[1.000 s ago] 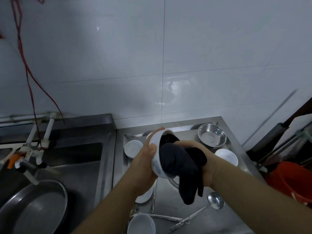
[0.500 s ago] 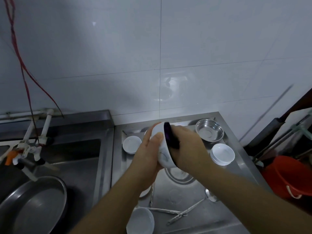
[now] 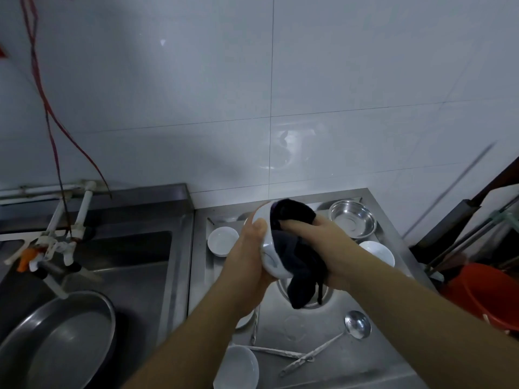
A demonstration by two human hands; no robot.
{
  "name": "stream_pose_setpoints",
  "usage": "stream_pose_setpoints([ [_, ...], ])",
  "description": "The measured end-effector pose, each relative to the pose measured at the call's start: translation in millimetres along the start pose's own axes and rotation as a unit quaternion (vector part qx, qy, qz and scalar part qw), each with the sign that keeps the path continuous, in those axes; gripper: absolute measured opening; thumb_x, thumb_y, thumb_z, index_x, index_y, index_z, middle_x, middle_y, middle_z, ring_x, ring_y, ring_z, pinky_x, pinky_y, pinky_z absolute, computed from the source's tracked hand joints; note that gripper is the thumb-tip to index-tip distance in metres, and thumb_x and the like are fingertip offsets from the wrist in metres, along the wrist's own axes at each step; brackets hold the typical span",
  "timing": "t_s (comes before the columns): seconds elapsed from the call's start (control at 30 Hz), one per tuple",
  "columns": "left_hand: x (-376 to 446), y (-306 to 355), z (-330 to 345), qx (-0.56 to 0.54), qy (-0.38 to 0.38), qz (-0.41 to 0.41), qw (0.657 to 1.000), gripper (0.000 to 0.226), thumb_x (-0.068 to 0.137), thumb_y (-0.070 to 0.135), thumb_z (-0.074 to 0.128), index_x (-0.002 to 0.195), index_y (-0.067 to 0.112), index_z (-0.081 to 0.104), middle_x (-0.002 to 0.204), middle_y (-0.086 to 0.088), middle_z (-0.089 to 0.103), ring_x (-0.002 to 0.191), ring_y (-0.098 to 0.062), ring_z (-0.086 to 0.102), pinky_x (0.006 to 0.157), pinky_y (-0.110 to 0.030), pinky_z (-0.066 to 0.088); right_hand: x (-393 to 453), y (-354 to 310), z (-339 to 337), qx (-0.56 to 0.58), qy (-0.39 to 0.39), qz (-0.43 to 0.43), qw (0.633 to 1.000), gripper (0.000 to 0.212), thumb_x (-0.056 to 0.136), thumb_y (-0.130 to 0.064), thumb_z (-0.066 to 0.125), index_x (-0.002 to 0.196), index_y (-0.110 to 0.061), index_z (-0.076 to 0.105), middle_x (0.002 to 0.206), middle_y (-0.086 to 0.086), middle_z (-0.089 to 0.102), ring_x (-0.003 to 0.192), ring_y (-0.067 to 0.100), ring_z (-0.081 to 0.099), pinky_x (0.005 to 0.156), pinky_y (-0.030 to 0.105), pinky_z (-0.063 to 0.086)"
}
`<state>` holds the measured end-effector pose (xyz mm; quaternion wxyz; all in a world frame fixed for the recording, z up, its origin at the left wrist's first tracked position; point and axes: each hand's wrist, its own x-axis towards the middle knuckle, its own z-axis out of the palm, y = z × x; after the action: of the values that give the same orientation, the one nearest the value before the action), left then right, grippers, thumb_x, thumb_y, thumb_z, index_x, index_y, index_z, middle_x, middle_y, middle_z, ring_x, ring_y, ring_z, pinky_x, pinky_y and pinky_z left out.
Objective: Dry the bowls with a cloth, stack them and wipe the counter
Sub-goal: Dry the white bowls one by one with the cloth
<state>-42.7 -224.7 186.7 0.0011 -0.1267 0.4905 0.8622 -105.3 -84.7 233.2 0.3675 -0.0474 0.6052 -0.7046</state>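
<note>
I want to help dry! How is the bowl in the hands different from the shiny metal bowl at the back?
The held bowl is white; the metal bowl is silvery steel. The held bowl is tipped on its side in the left hand, while the metal bowl sits upright on the counter. The held bowl has the dark cloth stuffed in; the metal bowl looks empty. Both are round.

2 bare forearms reach in, no sleeves; left grip [image 3: 247,256] and right grip [image 3: 325,248] ungloved, ringless.
</note>
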Motion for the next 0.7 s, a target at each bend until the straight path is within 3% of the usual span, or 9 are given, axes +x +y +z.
stream_pose_setpoints([
  [0.07, -0.8, -5.2, -0.3, -0.025, 0.011, -0.001, 1.000, 0.075, 0.083, 0.063, 0.061, 0.136, 0.011, 0.061, 0.126, -0.019, 0.075, 0.115, -0.032, 0.074, 0.083, -0.040, 0.064, 7.2, 3.9, 3.5, -0.145, 0.072, -0.109, 0.981, 0.020, 0.091, -0.029, 0.073, 0.101, -0.012, 0.075, 0.096, 0.015, 0.078, 0.094, 0.033, 0.076, 0.090, 0.049, 0.063],
  [0.17, 9.3, -11.4, 6.5, -0.007, 0.083, -0.024, 0.996, 0.045, 0.101, 0.049, 0.055, 0.118, 0.010, 0.067, 0.108, -0.013, 0.078, 0.107, -0.028, 0.075, 0.081, -0.035, 0.063, 12.8, 6.8, 0.3, -0.485, 0.130, -0.264, 0.823, 0.020, 0.083, -0.035, 0.071, 0.089, -0.018, 0.063, 0.076, 0.000, 0.066, 0.074, 0.020, 0.065, 0.071, 0.035, 0.054],
  [0.23, 7.1, -12.5, 3.9, 0.025, 0.079, -0.005, 0.997, 0.034, 0.104, 0.035, 0.059, 0.123, 0.007, 0.063, 0.101, -0.009, 0.071, 0.112, -0.027, 0.070, 0.084, -0.026, 0.055, 12.2, 4.3, -0.4, -0.565, 0.096, -0.261, 0.777, 0.030, 0.077, -0.048, 0.061, 0.088, -0.020, 0.058, 0.076, -0.004, 0.063, 0.070, 0.017, 0.062, 0.066, 0.029, 0.048],
  [0.3, 11.8, -10.7, 3.3, 0.085, 0.075, 0.010, 0.994, 0.067, 0.083, 0.049, 0.077, 0.141, 0.021, 0.058, 0.115, -0.006, 0.075, 0.114, -0.023, 0.072, 0.088, -0.032, 0.061, 10.7, -1.7, -0.3, -0.562, 0.074, -0.189, 0.802, 0.028, 0.084, -0.048, 0.057, 0.093, -0.023, 0.062, 0.078, -0.004, 0.069, 0.073, 0.017, 0.067, 0.068, 0.027, 0.052],
  [0.33, 11.4, -7.7, 1.8, 0.103, 0.054, 0.027, 0.993, 0.076, 0.077, 0.058, 0.077, 0.145, 0.032, 0.056, 0.127, -0.004, 0.073, 0.119, -0.024, 0.071, 0.094, -0.041, 0.062, 10.0, -5.3, -1.8, -0.515, 0.065, -0.136, 0.844, 0.022, 0.091, -0.043, 0.058, 0.094, -0.023, 0.067, 0.080, -0.003, 0.072, 0.075, 0.018, 0.069, 0.070, 0.028, 0.054],
  [0.4, 7.7, -2.2, -7.0, 0.125, 0.002, 0.063, 0.990, 0.078, 0.074, 0.064, 0.074, 0.147, 0.048, 0.052, 0.142, -0.003, 0.064, 0.128, -0.028, 0.066, 0.103, -0.052, 0.058, 8.0, -9.7, -4.7, -0.330, 0.045, -0.026, 0.943, 0.022, 0.097, -0.034, 0.059, 0.095, -0.017, 0.072, 0.082, 0.003, 0.076, 0.072, 0.021, 0.070, 0.071, 0.035, 0.058],
  [0.47, 8.8, 0.8, -9.5, 0.142, -0.014, 0.074, 0.987, 0.076, 0.076, 0.061, 0.074, 0.147, 0.056, 0.047, 0.143, -0.001, 0.060, 0.126, -0.031, 0.066, 0.100, -0.053, 0.060, 4.7, -9.9, -7.0, -0.137, 0.030, 0.047, 0.989, 0.023, 0.096, -0.026, 0.060, 0.099, -0.004, 0.069, 0.087, 0.015, 0.070, 0.076, 0.029, 0.064, 0.067, 0.038, 0.054],
  [0.6, 7.3, 7.1, -14.2, 0.256, -0.009, 0.070, 0.964, 0.082, 0.069, 0.066, 0.071, 0.143, 0.046, 0.042, 0.132, 0.000, 0.064, 0.111, -0.023, 0.072, 0.081, -0.033, 0.065, -0.6, -6.0, -6.3, 0.091, 0.050, 0.086, 0.991, 0.033, 0.092, -0.039, 0.067, 0.098, -0.009, 0.079, 0.093, 0.013, 0.073, 0.078, 0.029, 0.069, 0.068, 0.033, 0.057],
  [0.7, 8.3, 8.0, -20.9, 0.327, -0.027, 0.066, 0.943, 0.076, 0.070, 0.065, 0.072, 0.137, 0.045, 0.043, 0.129, 0.008, 0.060, 0.110, -0.017, 0.069, 0.074, -0.022, 0.062, 0.7, -6.5, -9.0, 0.121, 0.011, 0.094, 0.988, 0.050, 0.088, -0.057, 0.073, 0.099, -0.010, 0.086, 0.111, 0.015, 0.080, 0.095, 0.029, 0.078, 0.092, 0.043, 0.062],
])
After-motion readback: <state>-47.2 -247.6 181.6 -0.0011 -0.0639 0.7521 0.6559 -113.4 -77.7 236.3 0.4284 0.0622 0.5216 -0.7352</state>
